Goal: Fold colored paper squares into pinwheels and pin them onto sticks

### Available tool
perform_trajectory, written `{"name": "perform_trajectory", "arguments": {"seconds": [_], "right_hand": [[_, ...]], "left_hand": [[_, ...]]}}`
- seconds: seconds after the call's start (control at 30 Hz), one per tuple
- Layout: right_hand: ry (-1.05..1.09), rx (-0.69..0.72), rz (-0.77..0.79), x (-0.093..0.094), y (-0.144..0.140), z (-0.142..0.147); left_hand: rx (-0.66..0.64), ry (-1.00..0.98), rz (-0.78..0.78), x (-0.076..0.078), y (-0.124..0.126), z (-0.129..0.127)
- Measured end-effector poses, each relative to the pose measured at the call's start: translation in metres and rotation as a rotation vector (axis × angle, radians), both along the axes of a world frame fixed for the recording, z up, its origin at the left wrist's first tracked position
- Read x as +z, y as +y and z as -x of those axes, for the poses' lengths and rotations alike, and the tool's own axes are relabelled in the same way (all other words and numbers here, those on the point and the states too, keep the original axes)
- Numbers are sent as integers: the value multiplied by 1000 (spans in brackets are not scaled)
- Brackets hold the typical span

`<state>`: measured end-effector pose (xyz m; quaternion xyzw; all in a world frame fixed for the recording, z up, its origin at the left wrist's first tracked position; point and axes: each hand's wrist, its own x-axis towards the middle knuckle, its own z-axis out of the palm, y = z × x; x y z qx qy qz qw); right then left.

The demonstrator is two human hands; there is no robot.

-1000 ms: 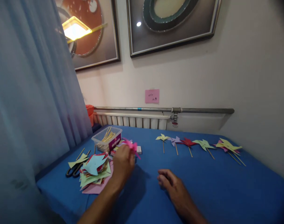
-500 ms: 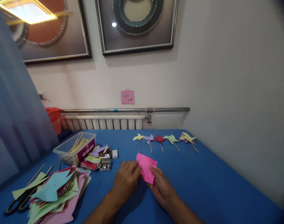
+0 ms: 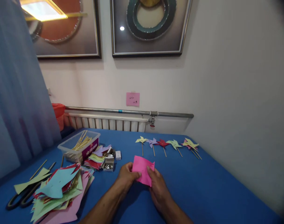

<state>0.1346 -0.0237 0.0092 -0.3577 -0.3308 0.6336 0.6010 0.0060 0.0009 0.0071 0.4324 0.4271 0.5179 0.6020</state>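
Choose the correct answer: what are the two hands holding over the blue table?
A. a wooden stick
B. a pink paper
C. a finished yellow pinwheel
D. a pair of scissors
B: the left hand and the right hand both pinch the pink paper between them, while the scissors lie far off at the left of the table.

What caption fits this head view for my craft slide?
Both hands, left hand and right hand, hold pink paper above the blue table.
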Motion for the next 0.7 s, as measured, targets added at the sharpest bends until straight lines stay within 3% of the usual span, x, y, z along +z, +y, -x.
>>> {"name": "perform_trajectory", "arguments": {"seconds": [0.37, 0.5, 0.7], "right_hand": [[-142, 10, -19, -31, 19, -16], [-157, 69, -31, -30, 15, -15], [-132, 45, -30, -25, 12, -13]], "left_hand": [[-43, -4, 37, -5, 2, 1], [-9, -53, 18, -2, 1, 3], [1, -97, 44, 1, -2, 4]]}}
